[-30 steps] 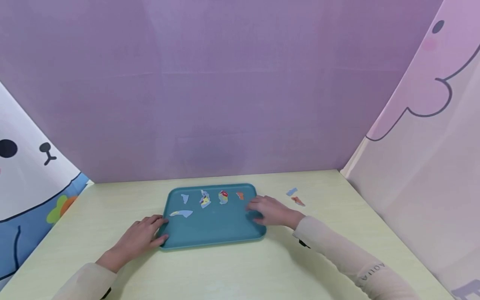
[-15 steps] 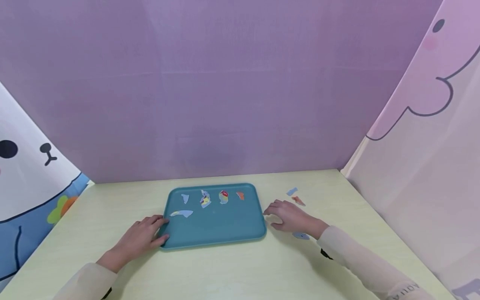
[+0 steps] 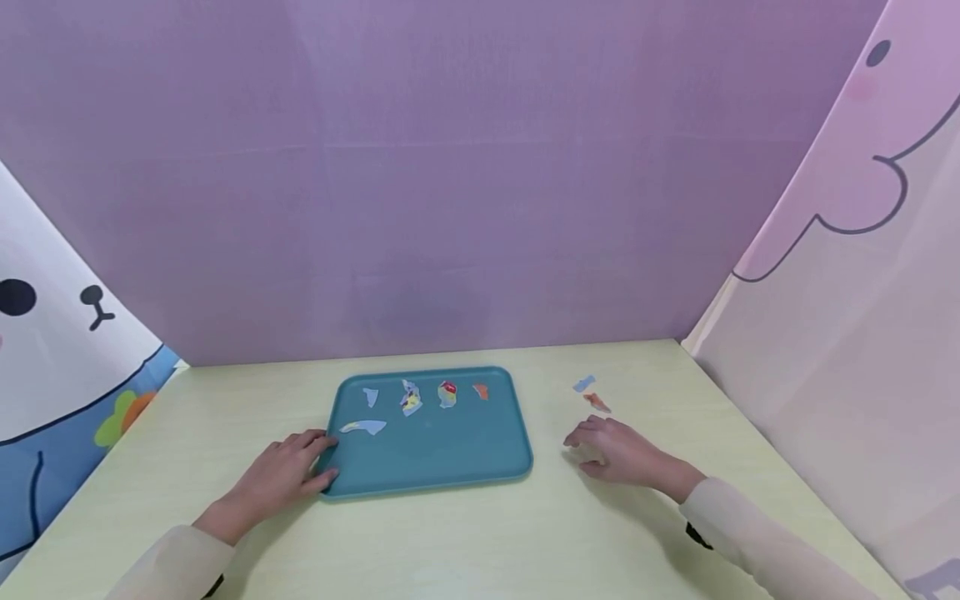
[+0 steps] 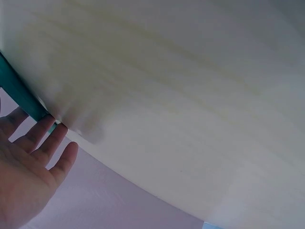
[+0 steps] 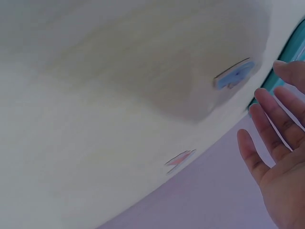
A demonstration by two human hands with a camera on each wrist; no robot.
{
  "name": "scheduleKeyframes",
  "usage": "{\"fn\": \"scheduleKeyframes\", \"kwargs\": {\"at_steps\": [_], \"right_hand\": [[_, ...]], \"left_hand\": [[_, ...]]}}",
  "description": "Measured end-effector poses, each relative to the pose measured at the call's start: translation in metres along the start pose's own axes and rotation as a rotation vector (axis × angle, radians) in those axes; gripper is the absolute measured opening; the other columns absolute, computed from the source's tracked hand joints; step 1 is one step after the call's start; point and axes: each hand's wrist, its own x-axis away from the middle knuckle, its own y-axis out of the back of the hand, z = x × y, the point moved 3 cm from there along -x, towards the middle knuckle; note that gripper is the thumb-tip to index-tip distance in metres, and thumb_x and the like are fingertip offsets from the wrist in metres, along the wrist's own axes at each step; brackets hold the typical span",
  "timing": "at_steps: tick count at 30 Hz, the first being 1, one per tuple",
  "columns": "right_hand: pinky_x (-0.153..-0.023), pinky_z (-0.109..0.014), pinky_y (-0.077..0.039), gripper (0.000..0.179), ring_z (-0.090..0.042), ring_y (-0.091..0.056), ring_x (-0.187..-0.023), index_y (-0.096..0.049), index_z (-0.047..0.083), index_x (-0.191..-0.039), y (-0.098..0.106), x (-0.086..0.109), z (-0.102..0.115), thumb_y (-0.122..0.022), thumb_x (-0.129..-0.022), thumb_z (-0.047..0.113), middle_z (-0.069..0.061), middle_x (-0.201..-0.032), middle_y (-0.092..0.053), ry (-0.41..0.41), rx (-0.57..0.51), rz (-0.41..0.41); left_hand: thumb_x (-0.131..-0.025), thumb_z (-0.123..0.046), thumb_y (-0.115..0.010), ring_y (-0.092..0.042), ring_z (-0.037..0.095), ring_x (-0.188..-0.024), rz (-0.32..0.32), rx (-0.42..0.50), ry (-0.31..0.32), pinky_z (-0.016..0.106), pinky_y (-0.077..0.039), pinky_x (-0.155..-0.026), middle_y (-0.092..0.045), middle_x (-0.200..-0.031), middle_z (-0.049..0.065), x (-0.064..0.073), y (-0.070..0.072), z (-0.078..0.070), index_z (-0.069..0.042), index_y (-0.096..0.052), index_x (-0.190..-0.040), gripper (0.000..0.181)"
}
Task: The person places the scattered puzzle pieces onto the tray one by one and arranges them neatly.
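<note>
In the head view, my left hand [image 3: 279, 477] rests on the left rim of a teal tray [image 3: 435, 458], fingertips and thumb over the edge. The left wrist view shows those fingers [image 4: 47, 148] mostly straight at the tray's rim. My right hand [image 3: 618, 454] hovers over the table right of the tray, fingers relaxed and holding nothing. Under it lies a blue puzzle piece [image 5: 234, 75], seen in the right wrist view but hidden by the hand in the head view. Just beyond my right fingers lie an orange puzzle piece [image 3: 597, 402] and a light blue puzzle piece [image 3: 584, 383].
Several irregular puzzle pieces lie on the tray: a red and yellow piece [image 3: 447, 394], an orange piece [image 3: 481, 391] and a long pale blue piece [image 3: 363, 427] among them. A purple backdrop [image 3: 420, 208] stands behind the pale table [image 3: 450, 542], with printed panels at both sides.
My right hand has moved away from the tray's right side, rightward and toward me, over the blue puzzle piece. My left hand and the tray have stayed put.
</note>
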Motion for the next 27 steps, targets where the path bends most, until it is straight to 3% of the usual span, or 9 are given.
{"fn": "scheduleKeyframes", "kwargs": {"at_steps": [12,27], "right_hand": [[-0.073,-0.03,-0.049,0.026,-0.012,-0.058,-0.083,-0.067,0.008,-0.097,-0.002,0.021,-0.005,-0.073,-0.071,0.011,0.001,-0.094,-0.066,-0.017,-0.018,0.016],[-0.073,-0.03,-0.049,0.028,-0.011,-0.058,-0.085,-0.066,0.01,-0.099,-0.005,0.026,-0.008,-0.074,-0.071,0.01,0.004,-0.092,-0.065,-0.056,-0.031,0.045]], "left_hand": [[-0.08,-0.036,-0.066,-0.059,0.034,-0.1,0.007,0.0,0.009,0.052,-0.047,-0.076,-0.059,-0.113,0.016,0.001,-0.002,0.001,-0.004,-0.061,-0.113,0.046],[-0.08,-0.036,-0.066,-0.058,0.033,-0.102,0.014,0.005,0.006,0.05,-0.047,-0.074,-0.059,-0.114,0.015,0.002,0.0,-0.001,-0.005,-0.061,-0.113,0.046]]}}
